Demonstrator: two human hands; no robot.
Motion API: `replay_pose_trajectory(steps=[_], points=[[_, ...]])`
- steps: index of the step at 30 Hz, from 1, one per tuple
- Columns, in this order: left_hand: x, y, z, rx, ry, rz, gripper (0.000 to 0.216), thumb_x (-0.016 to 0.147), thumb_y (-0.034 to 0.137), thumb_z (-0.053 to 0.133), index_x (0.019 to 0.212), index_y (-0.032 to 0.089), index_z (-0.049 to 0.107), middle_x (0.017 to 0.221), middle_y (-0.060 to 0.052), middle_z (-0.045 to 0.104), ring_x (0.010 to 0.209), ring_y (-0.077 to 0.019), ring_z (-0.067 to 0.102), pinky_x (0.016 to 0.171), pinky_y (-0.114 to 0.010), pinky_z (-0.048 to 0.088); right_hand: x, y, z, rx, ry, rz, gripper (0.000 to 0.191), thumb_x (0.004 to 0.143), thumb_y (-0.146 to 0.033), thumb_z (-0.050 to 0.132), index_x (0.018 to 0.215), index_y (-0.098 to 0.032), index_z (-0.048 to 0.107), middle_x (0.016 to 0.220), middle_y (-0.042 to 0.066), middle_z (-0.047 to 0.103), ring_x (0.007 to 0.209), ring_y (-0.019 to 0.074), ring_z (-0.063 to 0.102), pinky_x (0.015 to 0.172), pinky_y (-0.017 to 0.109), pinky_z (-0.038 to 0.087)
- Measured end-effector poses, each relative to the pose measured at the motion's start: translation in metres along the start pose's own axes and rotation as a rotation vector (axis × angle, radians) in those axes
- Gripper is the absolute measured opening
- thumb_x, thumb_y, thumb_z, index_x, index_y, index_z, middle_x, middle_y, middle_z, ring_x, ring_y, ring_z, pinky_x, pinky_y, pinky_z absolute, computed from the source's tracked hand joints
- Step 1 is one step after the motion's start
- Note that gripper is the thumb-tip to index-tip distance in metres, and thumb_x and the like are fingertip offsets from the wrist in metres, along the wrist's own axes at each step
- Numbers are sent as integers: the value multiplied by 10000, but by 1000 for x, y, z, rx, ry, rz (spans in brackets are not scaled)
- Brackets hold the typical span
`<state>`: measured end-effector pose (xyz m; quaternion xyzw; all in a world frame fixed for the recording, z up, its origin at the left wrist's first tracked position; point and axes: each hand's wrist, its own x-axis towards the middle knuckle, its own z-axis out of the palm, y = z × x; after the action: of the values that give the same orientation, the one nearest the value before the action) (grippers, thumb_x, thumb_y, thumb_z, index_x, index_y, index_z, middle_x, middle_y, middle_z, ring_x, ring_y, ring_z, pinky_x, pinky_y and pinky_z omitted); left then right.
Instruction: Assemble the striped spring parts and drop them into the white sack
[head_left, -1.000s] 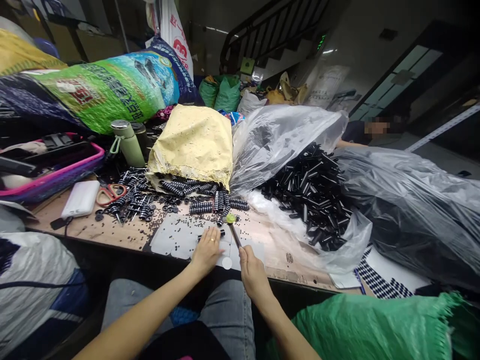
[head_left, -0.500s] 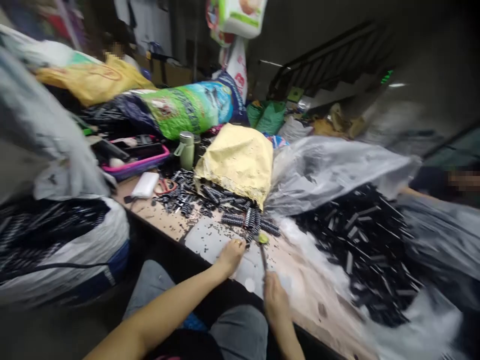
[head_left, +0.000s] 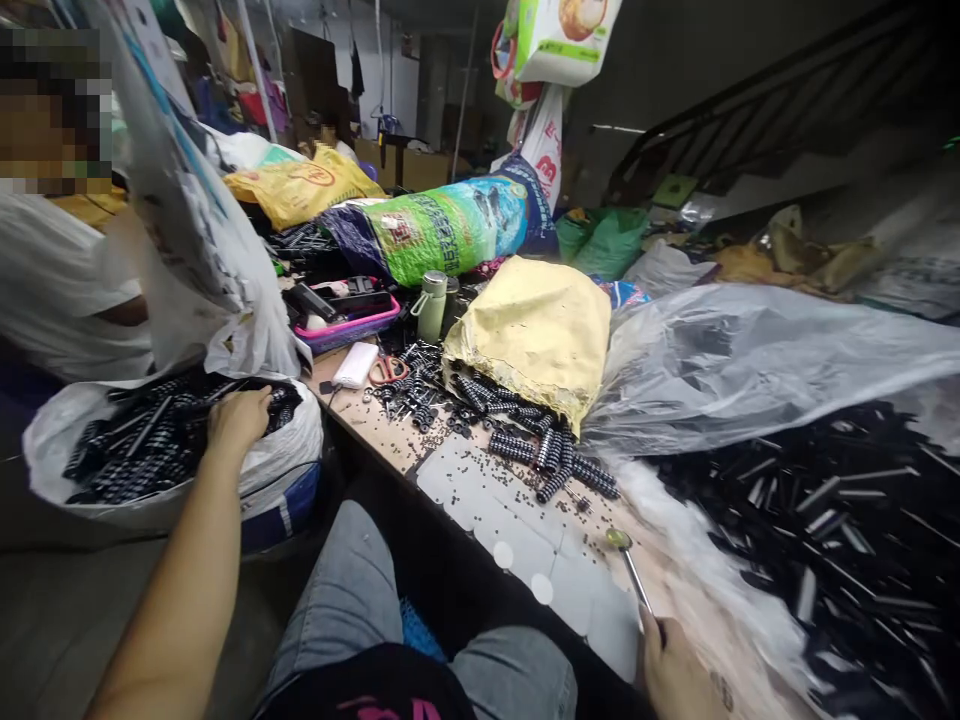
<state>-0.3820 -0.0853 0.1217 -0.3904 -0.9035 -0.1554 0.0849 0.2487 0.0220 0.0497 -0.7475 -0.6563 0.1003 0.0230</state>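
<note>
My left hand (head_left: 236,420) reaches out to the left into a white bag (head_left: 52,440) full of black parts, with its fingers curled down among them; what they hold is hidden. My right hand (head_left: 675,670) rests at the table's near edge, closed on the thin metal stem of a tool (head_left: 630,565) with a small yellow-green head that lies on the wooden table (head_left: 382,440). Stacks of black ringed pieces (head_left: 540,450) spill from a yellow sack (head_left: 536,325) ahead of me.
A clear plastic sheet (head_left: 750,360) with a heap of black tubes (head_left: 840,500) fills the right. A green flask (head_left: 433,305), red scissors (head_left: 386,370), a white power bank (head_left: 355,365) and a pink tray (head_left: 352,325) stand on the left. A person in white (head_left: 60,270) sits at far left.
My view has swung to the left. My left hand left the table and went into the white bag beside me. My right hand kept the tool.
</note>
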Motion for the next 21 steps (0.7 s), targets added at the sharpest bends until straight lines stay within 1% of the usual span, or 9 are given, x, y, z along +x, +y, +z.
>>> replay_pose_trajectory(steps=[2, 4, 7, 9, 10, 13, 16, 18, 21], points=[[6, 2, 12, 12, -120, 59, 328, 826, 245, 352, 888, 81, 628, 851, -139, 627, 888, -247, 549, 832, -437, 359, -3, 0, -1, -81, 84, -60, 381, 803, -519, 262, 721, -239, 506, 711, 81, 608, 646, 260, 574, 579, 360, 384], [9, 14, 14, 46, -89, 4, 311, 814, 221, 355, 848, 78, 630, 857, -147, 625, 887, -267, 545, 824, -463, 351, -7, 4, 4, -151, 194, -137, 372, 818, -475, 274, 783, -209, 532, 789, 97, 601, 755, 259, 556, 663, 358, 388], [9, 51, 9, 34, 260, -130, 366, 838, 255, 306, 990, 63, 577, 947, -157, 586, 983, -311, 479, 795, -481, 357, -11, 8, 17, -261, 314, -177, 368, 834, -419, 301, 858, -160, 561, 850, 109, 592, 785, 261, 523, 711, 352, 376], [7, 93, 13, -55, 419, -92, 401, 846, 280, 286, 1068, 59, 536, 979, -154, 566, 992, -295, 465, 787, -458, 376, -12, 9, 25, -318, 371, -165, 361, 844, -392, 311, 891, -146, 570, 880, 110, 590, 789, 264, 514, 707, 349, 371], [7, 120, 20, -114, 400, -23, 396, 838, 282, 302, 1058, 58, 543, 951, -151, 574, 950, -272, 488, 772, -432, 393, -12, 8, 28, -337, 394, -162, 357, 849, -383, 312, 906, -144, 572, 892, 108, 589, 796, 264, 512, 703, 348, 370], [7, 210, 51, -178, 156, 316, 362, 803, 240, 372, 1069, 62, 542, 945, -163, 582, 909, -243, 505, 747, -361, 414, -11, 8, 34, -341, 442, -173, 358, 861, -380, 307, 926, -147, 572, 908, 102, 589, 812, 260, 516, 696, 346, 377], [8, 278, 80, -87, 8, 587, 398, 776, 88, 331, 1130, 118, 511, 1114, -184, 523, 998, -256, 478, 751, -358, 407, -11, 14, 41, -304, 500, -182, 368, 866, -400, 303, 938, -158, 570, 926, 100, 594, 834, 258, 526, 702, 356, 393], [10, 297, 95, -44, -27, 756, 434, 764, 34, 299, 1112, 150, 529, 1186, -171, 494, 1068, -263, 451, 784, -379, 396, -13, 18, 47, -273, 564, -167, 348, 869, -400, 300, 921, -189, 572, 919, 85, 605, 838, 249, 541, 728, 369, 400], [24, 300, 128, -8, -58, 979, 458, 744, 6, 286, 1057, 175, 574, 1154, -143, 543, 1077, -266, 473, 799, -393, 396, -13, 19, 57, -218, 640, -139, 281, 871, -375, 316, 867, -247, 566, 878, 39, 620, 809, 219, 563, 767, 372, 403]])
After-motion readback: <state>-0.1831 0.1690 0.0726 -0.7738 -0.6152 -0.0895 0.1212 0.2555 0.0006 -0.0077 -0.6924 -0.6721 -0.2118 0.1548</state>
